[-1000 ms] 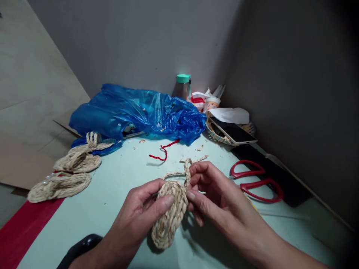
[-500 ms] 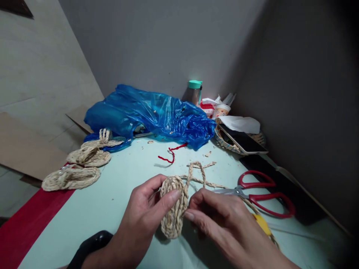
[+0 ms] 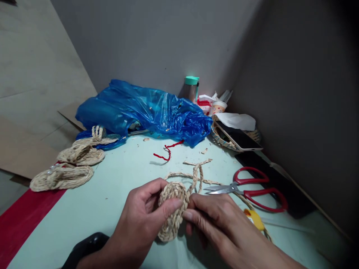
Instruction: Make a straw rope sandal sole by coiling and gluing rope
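Observation:
Both of my hands hold a small oval sole of braided straw (image 3: 172, 209) just above the pale green table (image 3: 117, 186). My left hand (image 3: 143, 216) grips its left side, thumb across the top. On the oval's right edge my right hand (image 3: 215, 220) pinches the braid, fingers closed. A loose braided tail (image 3: 196, 175) loops away from the oval toward the far side of the table.
Red-handled scissors (image 3: 252, 188) lie open to the right, with a yellow object (image 3: 254, 218) by my right wrist. Finished straw sandals (image 3: 70, 164) sit at the left. Behind are a blue plastic bag (image 3: 146, 112), red yarn (image 3: 166, 149), a phone (image 3: 238, 136) on a basket, cups, a bottle.
My right hand slid down from the braid's loop to the oval's right edge. Both hands and the piece dropped lower toward me. The scissors blades came into view.

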